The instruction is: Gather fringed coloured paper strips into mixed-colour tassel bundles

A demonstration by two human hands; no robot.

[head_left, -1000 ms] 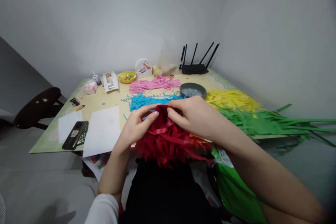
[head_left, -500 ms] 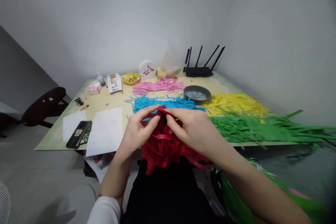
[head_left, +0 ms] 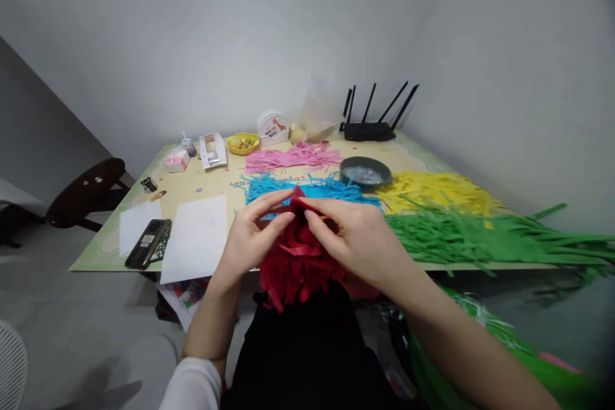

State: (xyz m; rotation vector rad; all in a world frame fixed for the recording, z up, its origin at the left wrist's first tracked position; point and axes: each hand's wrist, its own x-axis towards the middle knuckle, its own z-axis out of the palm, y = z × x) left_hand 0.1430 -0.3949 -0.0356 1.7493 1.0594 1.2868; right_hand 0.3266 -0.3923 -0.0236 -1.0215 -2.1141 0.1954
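Observation:
A bunch of red paper strips (head_left: pixel 298 262) hangs over my lap at the table's near edge. My left hand (head_left: pixel 252 240) pinches its top from the left. My right hand (head_left: pixel 358 237) pinches it from the right, fingertips almost meeting the left ones. Both hands are closed on the red bundle. Right behind them lie blue paper strips (head_left: pixel 307 189) on the table.
On the table (head_left: pixel 216 182) lie pink strips (head_left: pixel 293 157), yellow strips (head_left: pixel 432 189), green strips (head_left: pixel 480 234), a grey bowl (head_left: pixel 365 172), white sheets (head_left: pixel 195 237), a phone (head_left: pixel 148 243), a yellow bowl (head_left: pixel 243 142), a router (head_left: pixel 372 129). A dark stool (head_left: pixel 86 192) stands left. A green bag (head_left: pixel 480 359) sits at my right.
The view has shifted a little, so the table sits slightly further right. My hands stay pinched on the red bundle, and the loose strips hang more gathered below them.

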